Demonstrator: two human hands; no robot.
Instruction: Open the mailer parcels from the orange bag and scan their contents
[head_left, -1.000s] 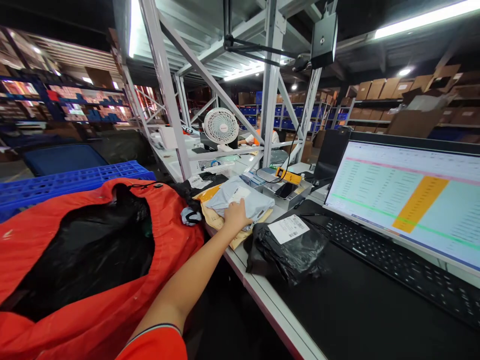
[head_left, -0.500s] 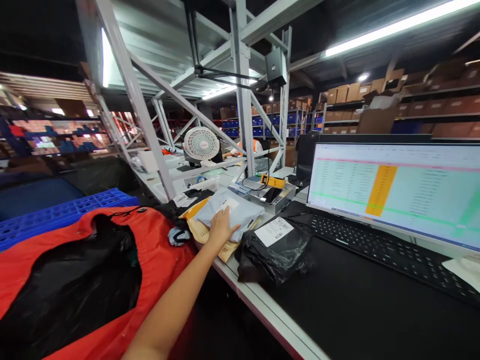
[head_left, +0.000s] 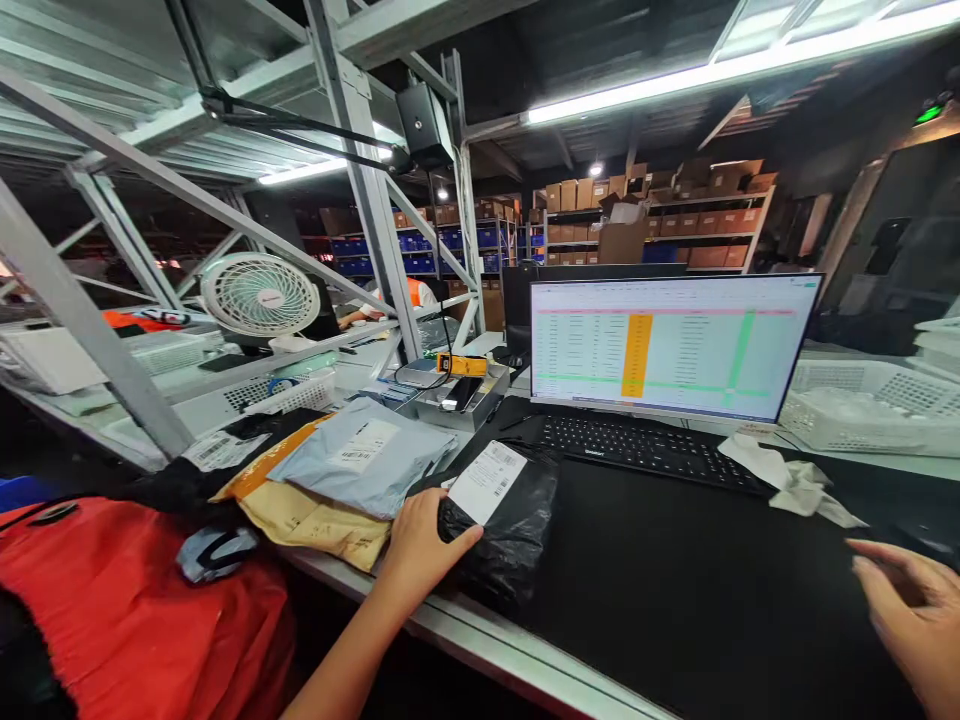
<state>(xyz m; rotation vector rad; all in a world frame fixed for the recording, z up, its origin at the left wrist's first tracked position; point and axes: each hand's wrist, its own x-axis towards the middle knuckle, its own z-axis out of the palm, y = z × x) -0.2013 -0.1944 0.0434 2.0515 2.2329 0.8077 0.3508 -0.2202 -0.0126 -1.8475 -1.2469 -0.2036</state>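
My left hand [head_left: 421,545] grips the near left edge of a black plastic parcel [head_left: 510,530] with a white shipping label [head_left: 489,480], lying on the black desk mat [head_left: 675,580]. Left of it lie a grey mailer [head_left: 360,462] on top of yellow padded envelopes [head_left: 315,520]. My right hand [head_left: 911,615] hovers at the lower right over the mat, fingers loosely spread and holding nothing.
A monitor [head_left: 667,345] and black keyboard [head_left: 645,450] stand behind the parcel. An orange sack [head_left: 135,610] lies at lower left. A white fan [head_left: 259,297], a scanner tray [head_left: 450,390], a white basket [head_left: 870,405], crumpled paper [head_left: 787,480] and steel frame posts surround the desk. Another person sits far back.
My left hand has left the grey mailer and moved right onto the black parcel. My right hand has come into view. The view has swung right.
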